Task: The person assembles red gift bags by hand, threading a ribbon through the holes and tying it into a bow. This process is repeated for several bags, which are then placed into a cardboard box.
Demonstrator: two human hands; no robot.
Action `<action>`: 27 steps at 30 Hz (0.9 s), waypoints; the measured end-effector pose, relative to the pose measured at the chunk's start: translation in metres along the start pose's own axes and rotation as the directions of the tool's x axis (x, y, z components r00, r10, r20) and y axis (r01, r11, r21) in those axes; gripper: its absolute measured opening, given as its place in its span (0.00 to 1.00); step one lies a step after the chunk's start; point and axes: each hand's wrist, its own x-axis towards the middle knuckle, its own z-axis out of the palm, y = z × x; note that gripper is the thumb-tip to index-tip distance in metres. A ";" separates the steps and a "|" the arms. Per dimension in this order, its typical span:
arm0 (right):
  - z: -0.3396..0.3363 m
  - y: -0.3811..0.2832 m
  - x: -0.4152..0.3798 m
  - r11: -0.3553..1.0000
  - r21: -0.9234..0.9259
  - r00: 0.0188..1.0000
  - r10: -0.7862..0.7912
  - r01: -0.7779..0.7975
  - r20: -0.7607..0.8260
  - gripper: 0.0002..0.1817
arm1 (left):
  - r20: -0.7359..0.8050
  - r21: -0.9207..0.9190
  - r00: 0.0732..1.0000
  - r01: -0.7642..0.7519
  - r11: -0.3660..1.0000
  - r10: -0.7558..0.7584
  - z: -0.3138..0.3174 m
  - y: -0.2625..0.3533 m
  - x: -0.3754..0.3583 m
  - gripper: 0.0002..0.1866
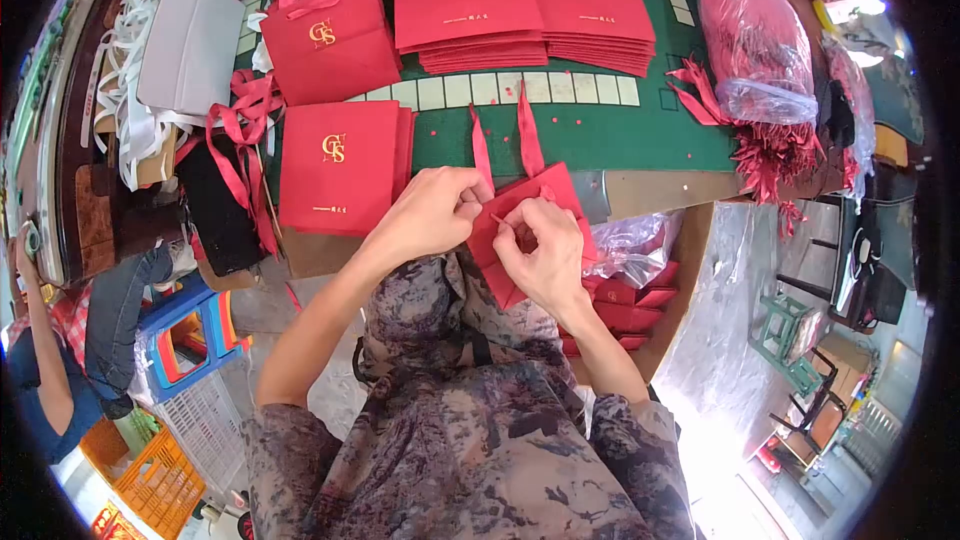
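A red paper bag (490, 265) lies tilted over my lap at the table's edge, between my two hands. Red ribbon (529, 130) runs from it up onto the green table top. My left hand (437, 205) is at the bag's upper left, fingers curled together; what they hold, if anything, is hidden. My right hand (541, 243) rests over the bag's middle, thumb and forefinger pinched on the red ribbon near a small opening in the bag. A stack of red bags with gold letters (325, 175) lies just left of my left hand.
Stacked red bags (470, 10) stand at the back of the green table (620, 130). White bags (190, 40) are at the left, a plastic-wrapped ribbon bundle (755, 50) at the right. An open carton (690, 290) holds red bags below. Another person's arm (45, 360) shows far left.
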 end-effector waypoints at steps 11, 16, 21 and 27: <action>0.014 -0.003 0.001 0.996 -0.090 0.998 -0.017 0.013 -0.053 0.10 | -0.180 0.302 0.970 -0.104 0.948 0.164 0.010 0.011 -0.008 0.09; 0.020 0.002 0.001 0.988 -0.144 0.983 -0.087 0.063 -0.161 0.10 | -0.097 0.057 0.995 0.022 0.998 -0.016 0.006 0.012 -0.010 0.09; 0.013 0.002 0.002 0.997 -0.039 0.984 -0.072 0.067 -0.161 0.08 | -0.196 0.041 0.980 -0.023 0.999 0.031 0.015 0.007 -0.009 0.09; 0.010 0.004 0.001 0.982 -0.144 0.988 -0.134 0.122 -0.080 0.08 | -0.189 -0.001 0.982 0.008 1.000 -0.008 0.018 0.002 -0.004 0.10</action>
